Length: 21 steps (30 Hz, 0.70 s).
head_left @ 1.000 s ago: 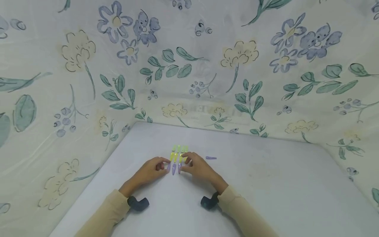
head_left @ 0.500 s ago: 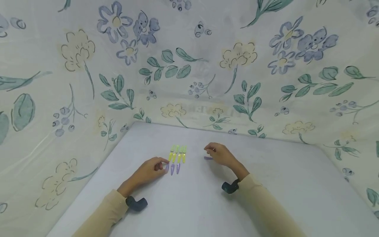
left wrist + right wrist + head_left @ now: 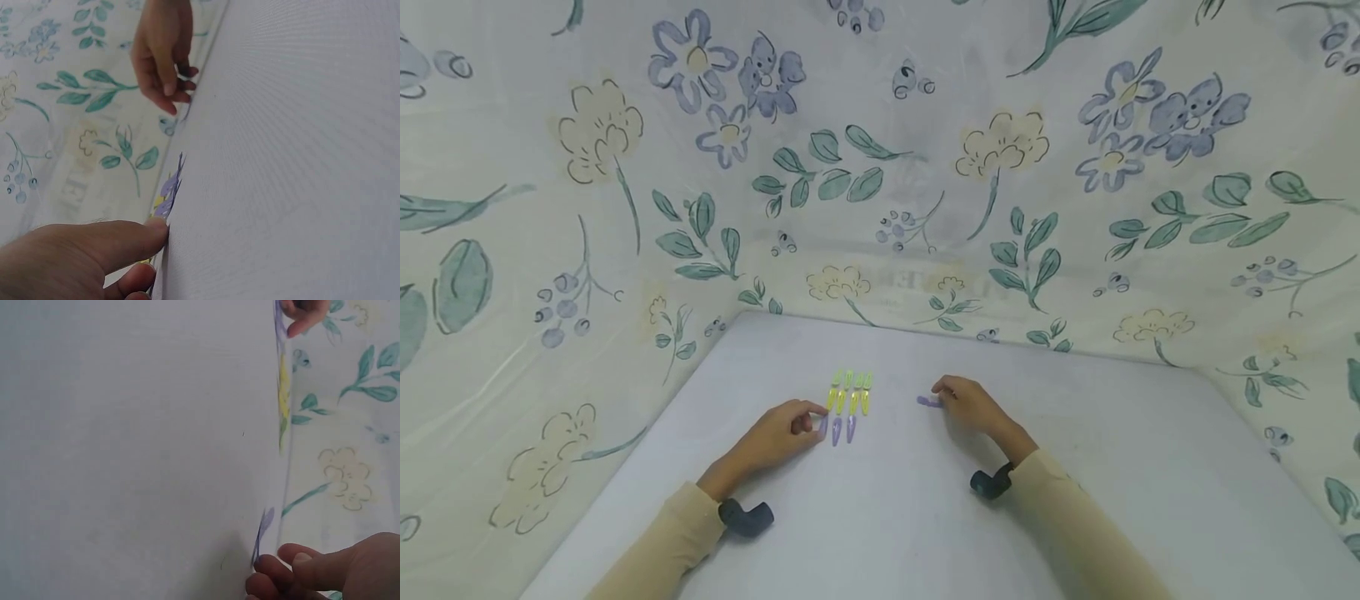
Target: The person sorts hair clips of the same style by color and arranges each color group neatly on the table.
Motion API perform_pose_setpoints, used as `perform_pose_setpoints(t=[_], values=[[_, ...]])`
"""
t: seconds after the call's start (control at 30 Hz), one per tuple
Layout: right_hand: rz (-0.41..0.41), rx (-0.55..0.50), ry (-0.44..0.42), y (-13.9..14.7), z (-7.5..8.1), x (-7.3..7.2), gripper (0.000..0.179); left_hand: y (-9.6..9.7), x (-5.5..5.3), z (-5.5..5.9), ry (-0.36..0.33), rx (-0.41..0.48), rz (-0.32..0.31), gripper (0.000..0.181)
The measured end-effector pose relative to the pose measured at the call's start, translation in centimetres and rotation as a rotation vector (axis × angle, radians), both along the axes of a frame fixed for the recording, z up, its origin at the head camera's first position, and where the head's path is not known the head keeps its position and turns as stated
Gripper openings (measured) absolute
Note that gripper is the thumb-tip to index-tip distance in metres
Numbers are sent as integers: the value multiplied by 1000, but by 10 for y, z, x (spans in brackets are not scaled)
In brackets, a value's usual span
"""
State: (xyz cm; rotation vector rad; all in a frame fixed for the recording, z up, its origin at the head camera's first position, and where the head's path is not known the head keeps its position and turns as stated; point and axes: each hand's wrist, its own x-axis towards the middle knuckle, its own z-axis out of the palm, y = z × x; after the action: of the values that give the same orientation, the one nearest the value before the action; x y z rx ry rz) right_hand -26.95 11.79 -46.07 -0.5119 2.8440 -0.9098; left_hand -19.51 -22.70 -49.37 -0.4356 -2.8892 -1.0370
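Snap hair clips lie in neat rows: green hair clips (image 3: pixel 847 380) at the back, yellow hair clips (image 3: pixel 853 402) in the middle, and purple hair clips (image 3: pixel 837 432) in front. My left hand (image 3: pixel 778 432) has thumb and index finger at the two ends of the leftmost purple hair clip (image 3: pixel 823 427), pinching it against the table. To the right, a separate purple hair clip (image 3: pixel 928 402) lies sideways. My right hand (image 3: pixel 973 407) has its curled fingertips on that clip's right end and covers part of it; the right wrist view shows the clip (image 3: pixel 266 522) reaching out from the fingers.
The white table (image 3: pixel 880 508) bears the clips, with its far edge against a floral-patterned sheet (image 3: pixel 880 208). The sheet also runs along the left and right sides. A dark camera mount (image 3: pixel 747 517) sits on the left wrist, another mount (image 3: pixel 992 482) on the right.
My right hand has left the front row of purple clips and moved right to the separate purple clip, settling lower on its end. My left hand has stayed in place.
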Motion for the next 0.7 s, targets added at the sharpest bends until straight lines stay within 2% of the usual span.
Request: perform_pose_setpoints(t=[0.33, 0.47, 0.7], values=[[-7, -16, -15, 2, 1, 8, 23, 2, 1, 4, 6, 4, -13, 36], [-6, -5, -21, 5, -2, 5, 31, 2, 2, 4, -7, 10, -6, 36], [65, -2, -77, 11, -7, -8, 47, 3, 4, 6, -20, 12, 10, 36]])
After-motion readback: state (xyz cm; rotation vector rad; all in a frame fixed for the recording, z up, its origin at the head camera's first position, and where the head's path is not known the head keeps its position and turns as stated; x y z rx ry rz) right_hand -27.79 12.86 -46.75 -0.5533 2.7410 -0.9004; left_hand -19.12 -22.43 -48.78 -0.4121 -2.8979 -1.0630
